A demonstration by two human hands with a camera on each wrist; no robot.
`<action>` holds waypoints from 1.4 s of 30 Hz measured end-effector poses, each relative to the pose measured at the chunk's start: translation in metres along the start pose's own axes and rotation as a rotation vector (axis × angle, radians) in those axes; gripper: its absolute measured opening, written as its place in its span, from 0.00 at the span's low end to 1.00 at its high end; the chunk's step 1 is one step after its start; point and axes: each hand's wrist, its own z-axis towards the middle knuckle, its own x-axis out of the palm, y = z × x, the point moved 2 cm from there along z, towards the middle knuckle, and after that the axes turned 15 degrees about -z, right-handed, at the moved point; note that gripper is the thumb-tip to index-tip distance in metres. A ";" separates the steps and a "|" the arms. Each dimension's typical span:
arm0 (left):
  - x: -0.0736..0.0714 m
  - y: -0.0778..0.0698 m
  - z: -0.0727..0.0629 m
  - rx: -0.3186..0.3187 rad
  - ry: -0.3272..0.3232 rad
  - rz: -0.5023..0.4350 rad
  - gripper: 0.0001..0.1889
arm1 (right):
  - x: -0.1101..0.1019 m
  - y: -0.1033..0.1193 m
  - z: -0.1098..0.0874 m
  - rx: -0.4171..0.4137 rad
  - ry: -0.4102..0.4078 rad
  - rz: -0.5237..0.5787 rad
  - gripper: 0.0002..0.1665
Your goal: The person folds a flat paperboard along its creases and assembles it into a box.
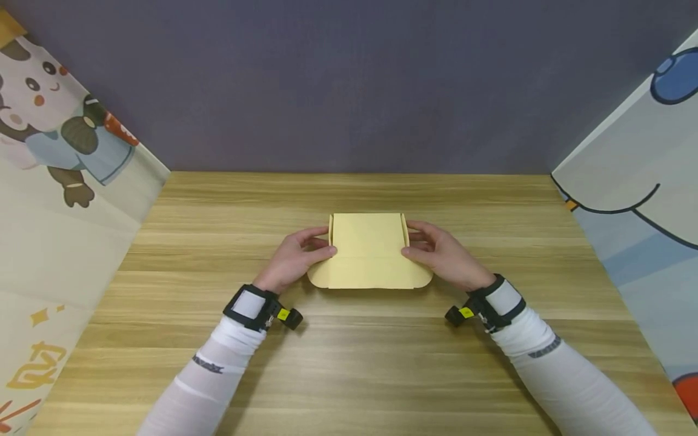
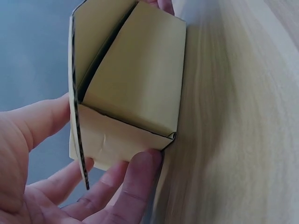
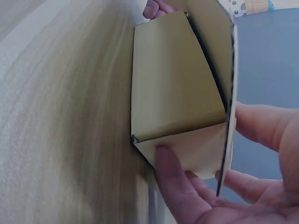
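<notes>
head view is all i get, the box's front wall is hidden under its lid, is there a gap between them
Observer: Yes. On the box, the left wrist view shows a dark gap between the lid and the top edge of the front wall.

Operator: and below the lid on the left side

Observer: There the left hand has a fingertip against the left side wall, near the lower front corner.

Operator: same on the right

Observer: Yes, the right wrist view shows the right hand with a fingertip on the right side wall.
</notes>
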 end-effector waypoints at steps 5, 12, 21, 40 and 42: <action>0.002 -0.003 -0.003 0.041 -0.011 0.002 0.30 | 0.000 0.002 0.000 0.034 -0.012 -0.014 0.45; 0.000 -0.022 -0.010 0.114 0.014 -0.083 0.29 | -0.013 0.015 -0.004 0.064 -0.042 0.051 0.41; -0.005 -0.048 -0.017 0.215 0.048 -0.218 0.31 | -0.032 0.040 -0.010 -0.050 -0.027 0.203 0.41; 0.003 -0.069 -0.033 0.303 -0.031 -0.075 0.24 | -0.044 0.064 -0.020 -0.062 -0.072 -0.110 0.34; 0.003 -0.071 -0.034 0.273 -0.034 -0.073 0.26 | -0.044 0.064 -0.020 -0.035 -0.069 -0.139 0.40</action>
